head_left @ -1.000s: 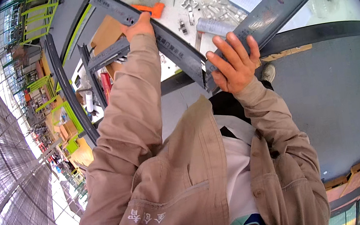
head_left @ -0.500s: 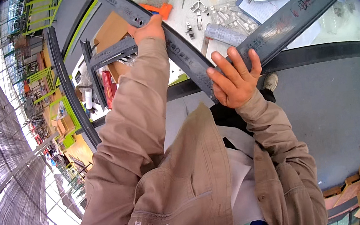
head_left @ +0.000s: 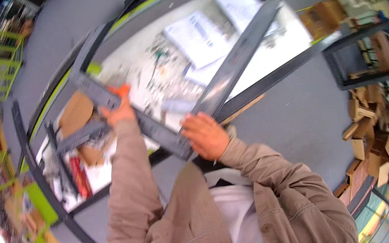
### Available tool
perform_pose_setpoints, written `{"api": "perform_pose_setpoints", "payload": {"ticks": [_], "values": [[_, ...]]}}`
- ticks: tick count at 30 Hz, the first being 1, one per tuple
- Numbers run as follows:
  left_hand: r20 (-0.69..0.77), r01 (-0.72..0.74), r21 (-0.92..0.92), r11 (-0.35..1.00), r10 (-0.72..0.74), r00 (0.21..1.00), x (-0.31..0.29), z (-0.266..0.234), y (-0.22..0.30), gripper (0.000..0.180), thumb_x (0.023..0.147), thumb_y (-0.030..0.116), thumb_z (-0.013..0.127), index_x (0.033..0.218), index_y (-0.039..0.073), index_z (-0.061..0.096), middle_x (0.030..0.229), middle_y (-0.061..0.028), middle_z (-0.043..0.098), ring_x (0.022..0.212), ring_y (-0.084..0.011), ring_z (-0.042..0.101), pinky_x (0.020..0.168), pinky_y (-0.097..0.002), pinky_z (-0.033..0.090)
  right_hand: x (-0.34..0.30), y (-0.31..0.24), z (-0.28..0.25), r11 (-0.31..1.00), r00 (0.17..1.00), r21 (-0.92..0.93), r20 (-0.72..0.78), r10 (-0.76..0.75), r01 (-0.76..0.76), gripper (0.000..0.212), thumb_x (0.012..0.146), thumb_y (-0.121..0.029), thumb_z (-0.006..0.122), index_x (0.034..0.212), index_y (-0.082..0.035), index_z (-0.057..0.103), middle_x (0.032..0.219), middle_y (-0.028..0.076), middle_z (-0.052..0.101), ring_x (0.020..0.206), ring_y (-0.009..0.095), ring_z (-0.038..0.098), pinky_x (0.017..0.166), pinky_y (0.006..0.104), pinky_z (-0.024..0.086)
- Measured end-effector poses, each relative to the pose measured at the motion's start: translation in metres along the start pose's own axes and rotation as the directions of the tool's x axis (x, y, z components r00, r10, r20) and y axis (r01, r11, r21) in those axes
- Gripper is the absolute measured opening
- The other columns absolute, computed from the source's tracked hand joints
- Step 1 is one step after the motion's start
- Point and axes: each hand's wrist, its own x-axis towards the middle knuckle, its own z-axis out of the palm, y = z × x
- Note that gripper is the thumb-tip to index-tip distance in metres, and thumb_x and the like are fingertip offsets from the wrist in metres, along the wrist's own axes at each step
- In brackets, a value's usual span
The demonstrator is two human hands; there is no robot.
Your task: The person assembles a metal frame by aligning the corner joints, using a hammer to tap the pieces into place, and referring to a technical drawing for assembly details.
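A large dark grey frame (head_left: 240,55) of long flat profiles lies tilted over the white-topped workbench (head_left: 288,44), its near corner close to my body. My left hand (head_left: 121,114) is closed round the frame's left profile, about midway along it. At the near corner, my right hand (head_left: 206,137) has its fingers together over the right-hand profile. An orange tool (head_left: 123,90) lies just beyond my left hand, partly hidden by it. Under the frame, near the right hand, rests a pale cylindrical can (head_left: 177,105).
Printed sheets (head_left: 197,39) and small loose hardware lie on the bench. Left of my arm are a red box (head_left: 80,176), brown cardboard (head_left: 75,112) and a long dark bar (head_left: 36,166). Cardboard boxes (head_left: 367,144) and another dark frame (head_left: 340,71) stand at the right.
My right hand, its fingers spread upward before, now lies over the frame near its corner. My left hand keeps its grip. The whole view has turned, showing more of the right side.
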Motion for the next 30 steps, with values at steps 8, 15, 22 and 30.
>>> {"api": "perform_pose_setpoints", "payload": {"ticks": [8, 15, 22, 30], "values": [[-0.11, 0.08, 0.522, 0.849, -0.026, 0.994, -0.003, 0.007, 0.007, 0.097, 0.069, 0.04, 0.078, 0.145, 0.0, 0.032, 0.128, -0.0246, 0.057, 0.119, -0.035, 0.056, 0.102, -0.0388, 0.044, 0.0, 0.033, -0.076, 0.987, 0.997, -0.152, -0.048, 0.053, -0.06, 0.032, 0.085, -0.011, 0.062, 0.117, -0.006, 0.06, 0.135, 0.012, 0.052, 0.134, 0.03, 0.041, 0.111, 0.0473, 0.029], [-0.091, 0.118, 0.573, 0.811, -0.081, 0.993, -0.004, 0.007, 0.017, 0.1, 0.07, 0.041, 0.076, 0.147, 0.0, 0.028, 0.136, -0.0277, 0.048, 0.124, -0.0398, 0.049, 0.105, -0.0419, 0.04, -0.001, 0.118, -0.155, 0.983, 0.991, -0.181, -0.133, -0.003, -0.021, 0.027, 0.083, -0.007, 0.063, 0.11, -0.006, 0.062, 0.128, 0.012, 0.057, 0.129, 0.029, 0.048, 0.107, 0.0478, 0.034], [-0.249, 0.231, 0.862, 0.451, -0.02, 0.968, -0.002, 0.012, 0.009, 0.089, 0.072, 0.031, 0.07, 0.148, 0.012, 0.028, 0.143, -0.0252, 0.037, 0.131, -0.0406, 0.038, 0.108, -0.0469, 0.036, 0.009, 0.242, -0.239, 0.988, 0.98, -0.151, -0.196, -0.047, 0.018, 0.026, 0.081, -0.006, 0.064, 0.108, -0.005, 0.063, 0.126, 0.013, 0.058, 0.125, 0.032, 0.05, 0.106, 0.0476, 0.036], [-0.112, 0.117, 0.93, 0.349, -0.033, 0.993, 0.025, 0.128, 0.121, 0.07, 0.076, 0.034, 0.069, 0.138, 0.011, 0.047, 0.141, -0.0185, 0.044, 0.132, -0.0345, 0.042, 0.106, -0.0493, 0.038, 0.04, 0.321, -0.29, 0.994, 0.981, -0.104, -0.189, -0.036, 0.016, 0.028, 0.078, -0.005, 0.065, 0.106, -0.006, 0.065, 0.125, 0.012, 0.059, 0.125, 0.031, 0.051, 0.106, 0.0482, 0.037]]}}
